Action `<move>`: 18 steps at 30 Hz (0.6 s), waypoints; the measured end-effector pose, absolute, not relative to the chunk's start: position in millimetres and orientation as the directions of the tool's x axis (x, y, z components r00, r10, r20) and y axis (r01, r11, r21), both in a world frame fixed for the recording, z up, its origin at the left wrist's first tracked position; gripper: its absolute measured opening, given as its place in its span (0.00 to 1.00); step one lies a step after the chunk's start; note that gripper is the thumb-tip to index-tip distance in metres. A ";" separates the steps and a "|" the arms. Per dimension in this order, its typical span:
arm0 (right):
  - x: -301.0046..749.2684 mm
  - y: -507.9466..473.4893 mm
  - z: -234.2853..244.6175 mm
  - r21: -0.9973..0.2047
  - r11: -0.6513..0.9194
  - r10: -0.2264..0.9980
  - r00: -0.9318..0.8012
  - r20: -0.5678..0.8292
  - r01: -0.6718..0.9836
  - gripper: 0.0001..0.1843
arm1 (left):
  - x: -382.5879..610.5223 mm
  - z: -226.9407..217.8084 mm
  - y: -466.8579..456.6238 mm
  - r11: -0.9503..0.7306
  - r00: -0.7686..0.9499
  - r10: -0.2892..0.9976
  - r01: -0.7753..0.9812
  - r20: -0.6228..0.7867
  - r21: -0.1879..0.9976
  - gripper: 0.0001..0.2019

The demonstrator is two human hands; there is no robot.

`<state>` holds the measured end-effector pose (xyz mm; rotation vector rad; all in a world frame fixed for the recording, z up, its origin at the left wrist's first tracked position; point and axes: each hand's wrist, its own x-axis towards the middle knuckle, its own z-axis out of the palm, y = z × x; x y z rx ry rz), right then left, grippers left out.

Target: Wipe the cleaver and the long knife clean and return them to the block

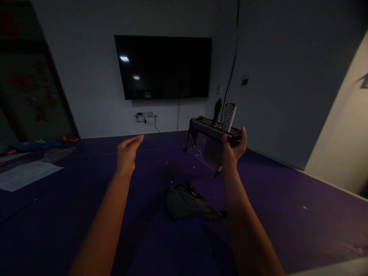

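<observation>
My right hand (235, 147) grips the near end of a clear plastic organiser box (205, 143) and holds it up in the air, tilted. Two remote controls stand in the box's top, a dark one (217, 110) and a silver one (229, 117). My left hand (128, 151) is raised to the left of the box with its fingers stretched out, holding nothing and well apart from the box. Below and between my arms a dark grey cloth bag (188, 203) lies on the purple floor mat (86, 184).
A black TV (163, 67) hangs on the far wall above a socket with cables (145, 115). Papers (23, 174) and coloured items (40, 143) lie on the floor at the far left. A wall closes off the right side.
</observation>
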<state>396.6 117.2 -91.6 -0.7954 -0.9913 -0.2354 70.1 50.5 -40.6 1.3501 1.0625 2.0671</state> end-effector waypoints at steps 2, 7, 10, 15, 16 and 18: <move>404.4 121.1 -101.2 -0.477 0.609 0.019 0.590 0.807 0.634 0.40 | 67.1 -38.1 47.9 -0.604 -0.469 0.697 0.023 0.542 0.797 0.15; 411.1 125.3 -119.2 -0.504 0.442 -0.055 0.583 0.810 0.742 0.41 | 66.1 -33.6 42.9 -0.610 -0.528 0.663 0.030 0.531 0.792 0.10; 405.8 124.8 -126.5 -0.576 0.359 -0.021 0.623 0.782 0.734 0.42 | 64.9 -32.9 41.6 -0.594 -0.501 0.684 0.040 0.531 0.803 0.10; 396.1 124.5 -133.2 -0.672 0.227 0.061 0.679 0.732 0.704 0.40 | 60.3 -32.7 41.0 -0.511 -0.378 0.801 -0.028 0.464 0.859 0.09; 395.3 125.0 -133.7 -0.676 0.209 0.066 0.680 0.730 0.706 0.40 | 59.2 -32.0 40.9 -0.484 -0.356 0.827 -0.053 0.436 0.874 0.09; 394.7 126.4 -134.2 -0.683 0.180 0.072 0.683 0.727 0.708 0.40 | 57.1 -29.8 40.3 -0.420 -0.316 0.874 -0.105 0.370 0.901 0.10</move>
